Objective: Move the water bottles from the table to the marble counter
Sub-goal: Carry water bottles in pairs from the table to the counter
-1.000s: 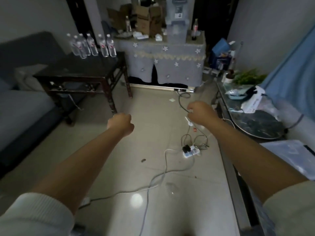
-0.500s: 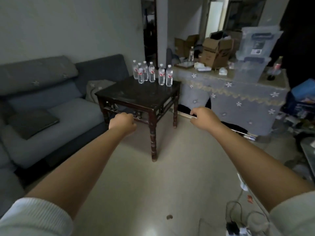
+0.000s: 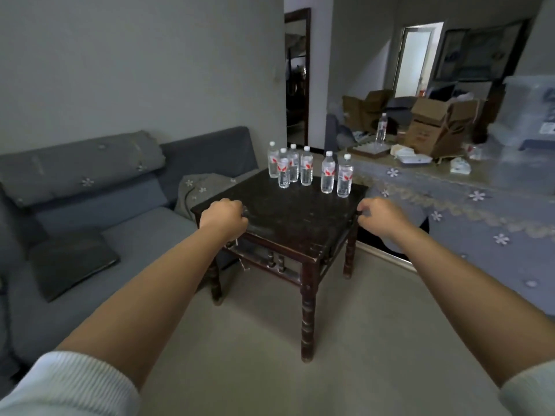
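Several clear water bottles [image 3: 306,170] with white caps and red labels stand in a cluster at the far edge of a dark wooden table [image 3: 300,223]. One more bottle [image 3: 381,127] stands on the long counter [image 3: 510,169] at the right, which is draped with a grey snowflake cloth. My left hand [image 3: 223,217] hovers over the table's near left corner, fingers curled, holding nothing. My right hand [image 3: 380,214] is at the table's right edge, also curled and empty. Both hands are well short of the bottles.
A grey sofa [image 3: 99,211] with a dark cushion [image 3: 69,262] flanks the table on the left. Cardboard boxes [image 3: 432,127], a tray and a clear plastic bin [image 3: 528,112] crowd the counter. Bare floor lies in front of the table.
The view swung up from the floor cables to the table, which is now much nearer. Both arms stayed stretched forward, hands curled and empty.
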The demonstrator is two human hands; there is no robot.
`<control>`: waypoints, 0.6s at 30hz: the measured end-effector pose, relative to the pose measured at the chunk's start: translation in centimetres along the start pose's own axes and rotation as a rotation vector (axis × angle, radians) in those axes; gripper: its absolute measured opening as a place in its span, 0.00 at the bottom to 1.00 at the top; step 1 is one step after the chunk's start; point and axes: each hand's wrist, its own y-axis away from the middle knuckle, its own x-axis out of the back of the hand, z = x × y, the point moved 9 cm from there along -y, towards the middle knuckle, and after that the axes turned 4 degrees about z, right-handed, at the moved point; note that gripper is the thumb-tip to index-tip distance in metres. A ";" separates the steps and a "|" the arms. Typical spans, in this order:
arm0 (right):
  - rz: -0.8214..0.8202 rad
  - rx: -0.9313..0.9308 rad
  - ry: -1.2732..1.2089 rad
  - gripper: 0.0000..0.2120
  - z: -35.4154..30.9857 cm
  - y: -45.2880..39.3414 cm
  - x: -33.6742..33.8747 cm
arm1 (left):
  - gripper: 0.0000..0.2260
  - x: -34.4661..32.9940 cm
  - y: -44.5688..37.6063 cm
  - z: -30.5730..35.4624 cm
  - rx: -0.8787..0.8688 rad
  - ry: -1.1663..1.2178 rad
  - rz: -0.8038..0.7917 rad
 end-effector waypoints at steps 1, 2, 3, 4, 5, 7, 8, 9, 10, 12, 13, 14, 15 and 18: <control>0.002 -0.010 -0.003 0.17 -0.5 -2.2 -0.2 | 0.15 0.0 -2.3 -0.4 -0.013 -0.006 -0.006; 0.011 -0.021 -0.007 0.17 -0.9 -4.3 -0.3 | 0.15 -0.1 -4.6 -0.7 -0.024 -0.008 -0.007; 0.021 -0.034 -0.006 0.17 -1.2 -6.7 -0.4 | 0.15 -0.2 -7.1 -1.0 -0.032 -0.009 -0.002; 0.028 -0.040 -0.004 0.17 -1.4 -8.7 -0.6 | 0.15 -0.4 -9.4 -1.2 -0.041 -0.012 0.001; 0.033 -0.038 -0.001 0.17 -1.5 -10.1 -0.9 | 0.15 -0.7 -11.0 -1.2 -0.050 -0.013 -0.002; 0.046 -0.056 0.023 0.16 -1.2 -13.8 -1.5 | 0.16 -1.8 -15.4 -0.8 -0.080 -0.010 -0.018; 0.045 -0.070 0.033 0.16 -0.9 -15.0 -1.7 | 0.16 -2.4 -17.0 -0.4 -0.094 -0.012 -0.029; 0.043 -0.083 0.040 0.15 -0.6 -16.3 -1.9 | 0.16 -3.0 -18.6 0.0 -0.107 -0.011 -0.040; 0.044 -0.099 0.047 0.15 -0.1 -18.2 -2.2 | 0.16 -3.8 -20.6 0.5 -0.119 -0.005 -0.046; 0.057 -0.126 0.054 0.14 0.9 -21.9 -2.5 | 0.16 -5.2 -24.5 1.7 -0.139 0.003 -0.044; 0.060 -0.137 0.051 0.14 1.4 -23.6 -2.5 | 0.16 -5.7 -26.2 2.5 -0.156 0.006 -0.040; 0.065 -0.148 0.050 0.14 2.0 -25.4 -2.7 | 0.15 -6.2 -27.9 3.3 -0.176 0.012 -0.034; 0.069 -0.154 0.048 0.14 2.7 -27.3 -2.9 | 0.15 -6.8 -29.8 4.2 -0.198 0.023 -0.025; 0.068 -0.166 0.023 0.15 5.0 -33.4 -3.7 | 0.14 -8.7 -35.8 7.1 -0.241 0.048 -0.014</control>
